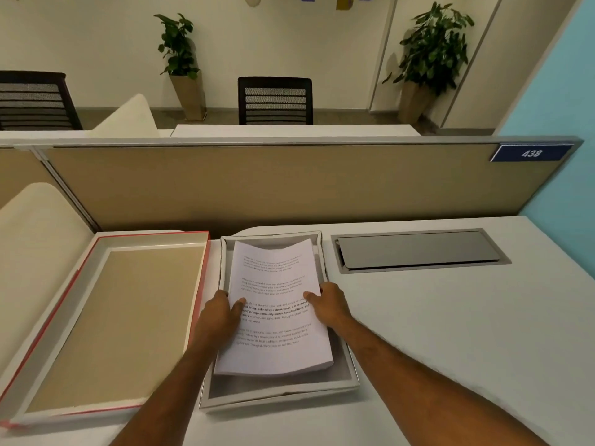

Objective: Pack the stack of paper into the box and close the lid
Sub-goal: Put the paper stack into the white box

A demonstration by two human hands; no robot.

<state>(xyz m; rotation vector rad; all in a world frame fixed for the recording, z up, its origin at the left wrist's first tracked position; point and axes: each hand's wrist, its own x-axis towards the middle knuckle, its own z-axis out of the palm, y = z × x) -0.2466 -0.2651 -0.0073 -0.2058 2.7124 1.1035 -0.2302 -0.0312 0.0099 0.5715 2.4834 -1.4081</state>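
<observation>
Paper: my stack of paper [273,320] lay inside the open box [352,378], near end raised.
Left hand [222,312]: gripped its left edge.
Right hand [330,304]: gripped its right edge.
Lid [106,320]: upturned just left on the table [450,333].
Writing: printed paragraphs, too small to read; sign [531,153] read "438".

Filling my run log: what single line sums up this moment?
paper stack: in box | left hand, right hand: gripping stack | lid: off, left
</observation>
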